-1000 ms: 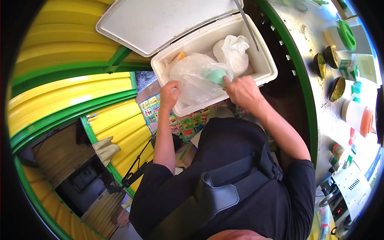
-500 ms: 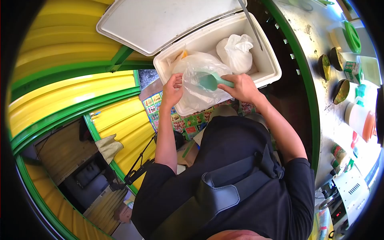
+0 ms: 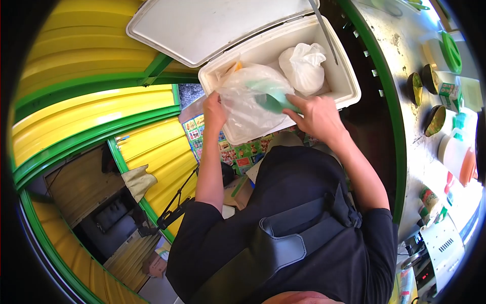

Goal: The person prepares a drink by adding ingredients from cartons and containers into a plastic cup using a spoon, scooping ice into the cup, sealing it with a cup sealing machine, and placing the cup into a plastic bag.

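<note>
A clear plastic bag (image 3: 248, 114) lies over the near left part of an open white cooler (image 3: 349, 83). My left hand (image 3: 214, 109) is closed on the bag's left edge. The handle of a green scoop (image 3: 273, 103) is in my right hand (image 3: 316, 115), fingers wrapped round it. The scoop's head points left, at the bag; whether it is inside or behind the film I cannot tell. A knotted white bag (image 3: 302, 68) sits in the cooler's right part, beyond my right hand.
The cooler's raised lid (image 3: 197, 28) leans back at the far side. On the right runs a metal counter (image 3: 390, 45) with avocado halves (image 3: 434, 120), a green-lidded container (image 3: 451, 52) and a carton (image 3: 449, 96). A yellow corrugated wall (image 3: 96, 121) stands on the left.
My left hand has closed on the bag's edge, where its fingers were apart before. My right hand has turned with the scoop, and its head reaches farther up and left. The view has shifted slightly.
</note>
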`<action>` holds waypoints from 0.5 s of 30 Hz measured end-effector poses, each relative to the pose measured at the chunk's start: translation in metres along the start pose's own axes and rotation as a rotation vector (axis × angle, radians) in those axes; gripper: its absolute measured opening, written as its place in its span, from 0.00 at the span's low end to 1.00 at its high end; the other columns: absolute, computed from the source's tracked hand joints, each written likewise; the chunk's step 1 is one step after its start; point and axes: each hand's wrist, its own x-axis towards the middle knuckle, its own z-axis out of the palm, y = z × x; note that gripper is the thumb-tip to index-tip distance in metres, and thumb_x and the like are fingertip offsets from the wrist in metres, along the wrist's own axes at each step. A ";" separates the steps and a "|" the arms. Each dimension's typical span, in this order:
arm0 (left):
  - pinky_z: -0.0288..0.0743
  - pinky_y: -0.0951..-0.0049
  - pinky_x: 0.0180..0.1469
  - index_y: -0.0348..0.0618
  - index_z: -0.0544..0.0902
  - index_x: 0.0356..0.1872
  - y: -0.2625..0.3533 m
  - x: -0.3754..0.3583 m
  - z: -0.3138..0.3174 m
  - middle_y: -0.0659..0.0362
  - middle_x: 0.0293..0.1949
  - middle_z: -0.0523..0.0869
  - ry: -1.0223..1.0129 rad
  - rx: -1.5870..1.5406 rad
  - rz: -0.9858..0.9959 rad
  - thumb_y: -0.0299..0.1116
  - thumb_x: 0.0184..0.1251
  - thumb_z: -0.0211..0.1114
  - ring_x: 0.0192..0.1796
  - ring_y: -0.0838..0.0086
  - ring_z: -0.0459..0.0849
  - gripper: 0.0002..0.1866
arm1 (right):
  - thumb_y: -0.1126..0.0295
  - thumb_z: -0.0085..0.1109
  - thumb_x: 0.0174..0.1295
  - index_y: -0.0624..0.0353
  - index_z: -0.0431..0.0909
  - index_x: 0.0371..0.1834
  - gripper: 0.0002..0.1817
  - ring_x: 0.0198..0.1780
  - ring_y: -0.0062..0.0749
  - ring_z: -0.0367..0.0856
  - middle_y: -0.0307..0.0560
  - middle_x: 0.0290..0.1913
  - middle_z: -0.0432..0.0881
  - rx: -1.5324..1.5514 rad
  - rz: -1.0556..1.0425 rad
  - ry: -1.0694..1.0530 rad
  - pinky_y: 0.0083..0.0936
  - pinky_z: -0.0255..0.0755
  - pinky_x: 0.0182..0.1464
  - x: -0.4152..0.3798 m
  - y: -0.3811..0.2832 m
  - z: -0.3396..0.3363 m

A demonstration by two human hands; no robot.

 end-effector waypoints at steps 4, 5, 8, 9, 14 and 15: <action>0.84 0.66 0.40 0.44 0.88 0.49 -0.003 -0.003 -0.011 0.55 0.34 0.92 -0.015 -0.022 -0.127 0.22 0.61 0.72 0.34 0.65 0.91 0.15 | 0.57 0.72 0.66 0.56 0.82 0.45 0.16 0.26 0.50 0.87 0.51 0.22 0.83 -0.396 0.035 -0.053 0.45 0.76 0.31 0.001 -0.020 -0.030; 0.84 0.66 0.40 0.44 0.88 0.49 0.002 -0.002 -0.012 0.55 0.34 0.92 -0.016 -0.027 -0.126 0.22 0.61 0.72 0.34 0.65 0.91 0.15 | 0.62 0.69 0.66 0.60 0.82 0.40 0.12 0.25 0.49 0.87 0.52 0.20 0.83 -0.428 -0.014 -0.040 0.43 0.76 0.29 0.002 -0.023 -0.035; 0.83 0.67 0.39 0.44 0.86 0.48 0.017 -0.006 -0.021 0.56 0.38 0.92 -0.042 -0.040 -0.062 0.20 0.59 0.73 0.32 0.66 0.90 0.15 | 0.68 0.66 0.65 0.63 0.81 0.35 0.09 0.23 0.47 0.87 0.52 0.18 0.82 -0.452 -0.049 -0.044 0.41 0.76 0.27 0.003 -0.034 -0.046; 0.83 0.69 0.40 0.43 0.86 0.51 0.023 -0.009 -0.023 0.57 0.38 0.92 0.029 0.013 0.040 0.18 0.58 0.75 0.36 0.69 0.91 0.19 | 0.68 0.66 0.64 0.63 0.81 0.35 0.08 0.23 0.47 0.87 0.53 0.18 0.82 -0.443 -0.027 -0.059 0.40 0.77 0.27 0.003 -0.038 -0.049; 0.85 0.69 0.44 0.42 0.83 0.55 0.018 -0.026 -0.029 0.58 0.39 0.90 0.122 0.040 -0.059 0.16 0.59 0.76 0.43 0.71 0.92 0.22 | 0.58 0.70 0.67 0.57 0.81 0.36 0.14 0.25 0.52 0.86 0.51 0.19 0.82 -0.324 0.019 -0.094 0.44 0.77 0.31 0.012 -0.051 -0.041; 0.86 0.68 0.43 0.40 0.83 0.52 0.011 -0.026 -0.028 0.55 0.43 0.89 0.118 -0.033 -0.103 0.18 0.61 0.74 0.43 0.67 0.91 0.18 | 0.58 0.70 0.67 0.58 0.81 0.34 0.15 0.24 0.51 0.86 0.51 0.18 0.82 -0.305 -0.018 -0.069 0.44 0.77 0.31 0.017 -0.052 -0.035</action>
